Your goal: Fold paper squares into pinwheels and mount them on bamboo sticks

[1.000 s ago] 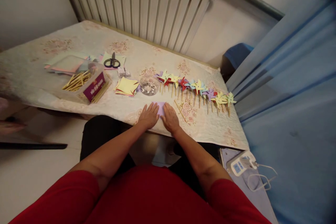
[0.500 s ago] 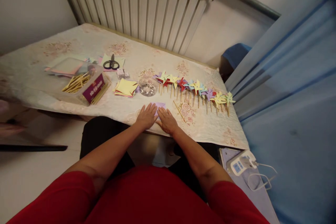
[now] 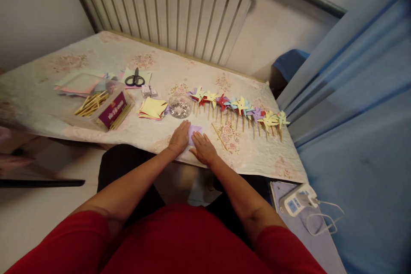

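A small purple sheet of paper lies on the tablecloth near the front edge, partly covered by my hands. My left hand rests along the paper's left side, turned partly on edge with its fingers stretched out. On the paper's lower right part, my right hand lies flat, fingers extended. Just beyond them are a round clear dish of small metal pieces and a stack of yellow and other coloured paper squares. To the right, a single thin stick lies on the cloth.
Several finished paper pinwheels on sticks form a row at right. At left stand a clear box of sticks, black scissors on paper, and small boxes. A white device with a cord lies beside the table. Another person's hand shows far left.
My left hand has slid slightly left and tilted onto its side, exposing more of the purple paper. My right hand stays almost in place.
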{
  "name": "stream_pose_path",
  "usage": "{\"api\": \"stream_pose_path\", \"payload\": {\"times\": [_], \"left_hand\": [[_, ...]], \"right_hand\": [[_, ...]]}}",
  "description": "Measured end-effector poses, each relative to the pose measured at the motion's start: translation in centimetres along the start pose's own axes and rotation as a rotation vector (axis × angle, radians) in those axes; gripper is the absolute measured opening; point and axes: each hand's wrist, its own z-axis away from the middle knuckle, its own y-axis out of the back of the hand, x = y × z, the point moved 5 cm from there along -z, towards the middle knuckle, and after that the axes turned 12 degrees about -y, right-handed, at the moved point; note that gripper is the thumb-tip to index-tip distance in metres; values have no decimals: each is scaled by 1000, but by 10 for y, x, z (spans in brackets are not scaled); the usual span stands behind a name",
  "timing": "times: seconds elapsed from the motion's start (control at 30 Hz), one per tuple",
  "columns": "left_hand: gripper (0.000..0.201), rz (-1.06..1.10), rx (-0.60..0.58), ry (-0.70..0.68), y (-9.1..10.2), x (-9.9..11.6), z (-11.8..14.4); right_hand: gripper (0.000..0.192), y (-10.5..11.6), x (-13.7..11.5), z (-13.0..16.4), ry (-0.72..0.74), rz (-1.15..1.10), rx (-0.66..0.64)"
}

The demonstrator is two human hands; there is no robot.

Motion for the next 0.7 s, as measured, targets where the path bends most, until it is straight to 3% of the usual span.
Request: {"api": "stream_pose_path", "payload": {"times": [0.13, 0.3, 0.5, 0.7], "left_hand": [[58, 51, -29, -25, -24, 20, -28], [54, -23, -136, 5, -44, 10, -31], [54, -126, -214, -36, -42, 6, -22], [58, -188, -212, 24, -31, 3, -20]], "right_hand": [[62, -2, 0, -1, -4, -8, -1], [65, -3, 0, -1, 1, -12, 1], [66, -2, 0, -1, 2, -11, 2], [67, -1, -1, 0, 5, -4, 7]]}}
